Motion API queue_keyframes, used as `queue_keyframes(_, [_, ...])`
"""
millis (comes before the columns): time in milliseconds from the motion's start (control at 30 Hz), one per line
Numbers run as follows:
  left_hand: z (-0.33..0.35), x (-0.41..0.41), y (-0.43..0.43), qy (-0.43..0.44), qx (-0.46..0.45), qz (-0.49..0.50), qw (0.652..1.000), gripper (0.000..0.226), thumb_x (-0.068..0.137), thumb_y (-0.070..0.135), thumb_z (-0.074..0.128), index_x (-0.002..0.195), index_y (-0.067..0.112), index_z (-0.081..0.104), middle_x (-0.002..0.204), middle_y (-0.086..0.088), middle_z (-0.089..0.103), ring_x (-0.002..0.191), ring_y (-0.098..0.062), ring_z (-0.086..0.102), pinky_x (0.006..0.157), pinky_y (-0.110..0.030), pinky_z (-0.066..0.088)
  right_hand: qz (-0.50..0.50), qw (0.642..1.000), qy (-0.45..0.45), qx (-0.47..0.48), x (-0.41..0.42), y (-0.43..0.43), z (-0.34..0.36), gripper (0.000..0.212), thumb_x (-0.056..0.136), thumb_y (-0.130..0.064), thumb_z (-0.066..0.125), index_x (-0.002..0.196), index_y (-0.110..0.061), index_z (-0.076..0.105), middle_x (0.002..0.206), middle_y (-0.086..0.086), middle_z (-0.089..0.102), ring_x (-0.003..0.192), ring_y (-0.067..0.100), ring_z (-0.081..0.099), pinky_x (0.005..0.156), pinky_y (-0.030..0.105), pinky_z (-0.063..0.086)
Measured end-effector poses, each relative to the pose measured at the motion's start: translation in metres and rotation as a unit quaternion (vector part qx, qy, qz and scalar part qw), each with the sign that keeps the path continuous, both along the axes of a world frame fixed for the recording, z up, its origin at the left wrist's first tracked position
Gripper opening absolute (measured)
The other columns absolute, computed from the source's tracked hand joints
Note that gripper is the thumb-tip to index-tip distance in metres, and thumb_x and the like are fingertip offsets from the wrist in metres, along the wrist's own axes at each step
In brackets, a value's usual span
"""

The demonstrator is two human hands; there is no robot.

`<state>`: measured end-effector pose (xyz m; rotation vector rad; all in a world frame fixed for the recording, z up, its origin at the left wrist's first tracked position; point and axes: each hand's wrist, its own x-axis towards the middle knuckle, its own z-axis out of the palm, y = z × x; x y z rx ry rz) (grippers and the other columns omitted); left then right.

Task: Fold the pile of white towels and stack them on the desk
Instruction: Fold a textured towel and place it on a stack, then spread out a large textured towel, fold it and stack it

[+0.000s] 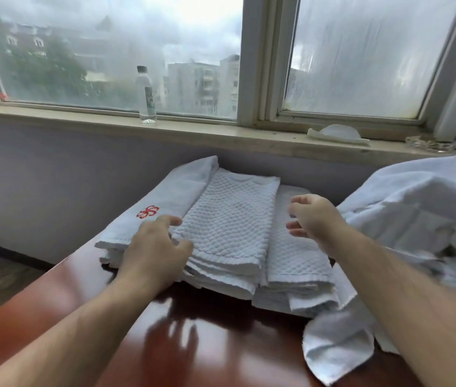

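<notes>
A glossy reddish-brown table [221,344] stands below a window sill [81,118] that carries a clear bottle [146,94]. Folded white towels [232,219] lie stacked at the table's far edge, with a loose pile [416,208] at its right edge. The left hand [155,247] rests on the stack's near left side with its fingers [175,220] bent; I cannot tell whether they pinch cloth. The right hand [313,216] hovers over the stack's right side, fingers loosely curled and holding nothing.

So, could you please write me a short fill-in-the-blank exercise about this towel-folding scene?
1. The clear bottle stands on the ____.
2. The emblem on the leftmost folded towel is ____.
3. The left hand touches the folded ____.
4. The right hand hovers, holding ____.
Missing words: windowsill; red; towels; nothing.
</notes>
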<state>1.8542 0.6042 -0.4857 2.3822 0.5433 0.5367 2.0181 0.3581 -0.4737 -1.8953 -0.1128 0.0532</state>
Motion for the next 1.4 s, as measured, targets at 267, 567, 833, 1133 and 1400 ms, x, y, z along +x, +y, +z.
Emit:
queue_keyframes(267, [0.001, -0.009, -0.132, -0.067, 0.0, -0.211, 0.975, 0.015, 0.088, 0.03, 0.065, 0.1, 0.039, 0.061, 0.099, 0.012, 0.057, 0.082, 0.002, 0.052, 0.072, -0.021, 0.036, -0.088, 0.989, -0.112, -0.037, -0.122, -0.131, 0.009, 0.012, 0.09, -0.015, 0.061, 0.089, -0.022, 0.071, 0.074, -0.001, 0.073, 0.065, 0.013, 0.071, 0.057, 0.028, 0.058])
queue_keyframes(567, [-0.045, 0.009, -0.283, -0.061, 0.034, -0.386, 0.92, 0.035, 0.088, 0.033, 0.066, 0.122, 0.04, 0.063, 0.123, 0.018, 0.054, 0.116, -0.001, 0.049, 0.098, -0.015, 0.036, -0.262, 0.96, -0.098, 0.003, -0.164, -0.264, -0.059, 0.014, 0.09, -0.015, 0.064, 0.081, -0.024, 0.071, 0.072, -0.004, 0.073, 0.072, 0.02, 0.07, 0.069, 0.042, 0.059])
queue_keyframes(833, [-0.084, 0.039, -0.327, -0.028, 0.077, -0.39, 0.917, 0.077, 0.083, 0.055, 0.071, 0.15, 0.035, 0.041, 0.155, 0.01, 0.038, 0.142, -0.011, 0.032, 0.113, -0.02, 0.023, -0.219, 0.969, -0.114, 0.014, -0.154, -0.267, -0.098, 0.021, 0.091, -0.016, 0.064, 0.094, -0.036, 0.066, 0.082, 0.001, 0.071, 0.069, 0.018, 0.069, 0.063, 0.03, 0.056])
queue_keyframes(1133, [-0.088, 0.054, -0.32, -0.173, -0.021, -0.383, 0.907, 0.027, 0.091, 0.047, 0.067, 0.081, 0.025, 0.077, 0.092, 0.016, 0.065, 0.09, -0.004, 0.061, 0.08, -0.022, 0.046, -0.135, 0.986, -0.065, 0.076, -0.163, -0.264, -0.083, 0.03, 0.105, -0.028, 0.052, 0.08, -0.019, 0.067, 0.059, 0.004, 0.066, 0.043, 0.02, 0.055, 0.04, 0.021, 0.039])
queue_keyframes(1400, [-0.079, 0.041, -0.318, -0.256, -0.237, -0.385, 0.855, 0.024, 0.095, 0.05, 0.054, 0.087, 0.032, 0.067, 0.069, 0.016, 0.059, 0.066, 0.002, 0.052, 0.062, -0.018, 0.042, -0.227, 0.964, -0.1, 0.093, -0.165, -0.264, -0.078, 0.047, 0.107, -0.033, 0.045, 0.068, -0.011, 0.058, 0.057, 0.007, 0.067, 0.051, 0.014, 0.065, 0.045, 0.016, 0.044])
